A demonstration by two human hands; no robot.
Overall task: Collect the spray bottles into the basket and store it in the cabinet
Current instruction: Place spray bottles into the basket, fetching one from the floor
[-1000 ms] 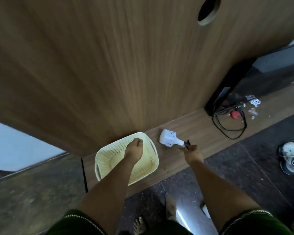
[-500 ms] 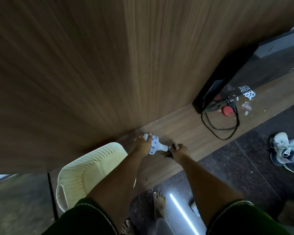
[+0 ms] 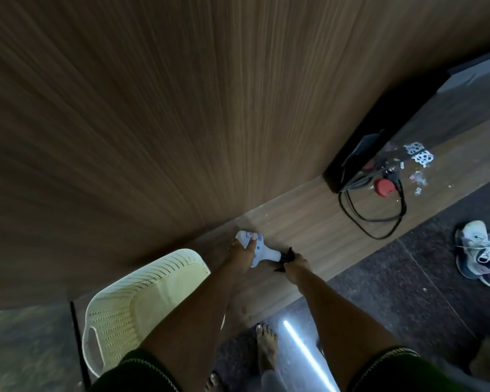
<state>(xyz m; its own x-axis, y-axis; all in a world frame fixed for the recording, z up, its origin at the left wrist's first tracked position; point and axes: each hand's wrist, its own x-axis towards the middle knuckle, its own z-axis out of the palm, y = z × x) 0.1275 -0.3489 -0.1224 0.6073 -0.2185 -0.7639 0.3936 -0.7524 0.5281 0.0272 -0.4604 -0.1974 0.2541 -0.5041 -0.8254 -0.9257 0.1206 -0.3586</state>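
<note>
A white spray bottle (image 3: 259, 251) with a black trigger head lies across the low wooden ledge (image 3: 309, 222), held at both ends. My left hand (image 3: 242, 250) grips its white body. My right hand (image 3: 293, 263) holds the black trigger end. A cream perforated basket (image 3: 125, 304) stands to the left on the ledge, empty as far as I can see, partly hidden by my left forearm.
A tall wood panel (image 3: 181, 108) rises behind the ledge. A black box with a looped black cable (image 3: 371, 216) and a red plug (image 3: 384, 186) sits at right. Shoes (image 3: 481, 250) lie on the dark floor. My bare feet (image 3: 266, 346) stand below.
My left hand left the basket and took hold of the bottle's white body. The view shifted, so the basket now lies lower left.
</note>
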